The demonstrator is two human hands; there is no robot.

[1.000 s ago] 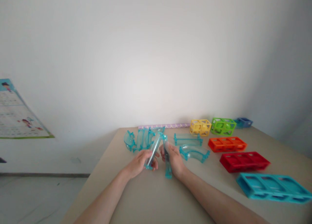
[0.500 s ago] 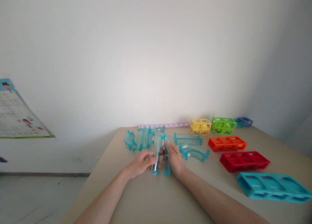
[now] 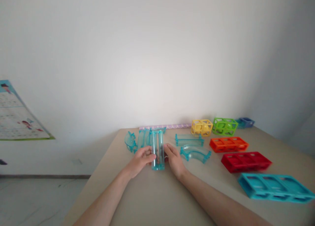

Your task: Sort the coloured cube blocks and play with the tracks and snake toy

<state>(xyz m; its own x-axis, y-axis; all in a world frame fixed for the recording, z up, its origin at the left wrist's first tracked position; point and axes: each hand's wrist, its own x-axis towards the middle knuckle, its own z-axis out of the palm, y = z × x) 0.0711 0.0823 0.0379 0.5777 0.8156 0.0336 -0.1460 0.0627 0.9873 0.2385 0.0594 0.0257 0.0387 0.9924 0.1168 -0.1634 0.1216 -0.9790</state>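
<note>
Two straight, clear teal track pieces (image 3: 157, 165) stand side by side in front of me, lengthwise and edge to edge, raised toward the camera. My left hand (image 3: 140, 161) is closed on the left side, thumb across the front and fingers behind. My right hand (image 3: 174, 157) grips the right side, its fingertips partly hidden behind the clear plastic. Whether the two pieces are joined I cannot tell. Just behind them lie several more clear teal pieces, among them a curved one (image 3: 130, 141) and a straight one (image 3: 141, 139).
To the right lie a straight clear track (image 3: 189, 140) and a curved one (image 3: 195, 154). Farther right are open frame blocks: yellow (image 3: 202, 127), green (image 3: 224, 126), orange (image 3: 228, 144), red (image 3: 246, 162) and teal (image 3: 275, 187). A wall rises behind the table (image 3: 147, 199).
My hands have brought the two straight track pieces together; the gap between them has closed. Both pieces now sit slightly higher and more upright in view.
</note>
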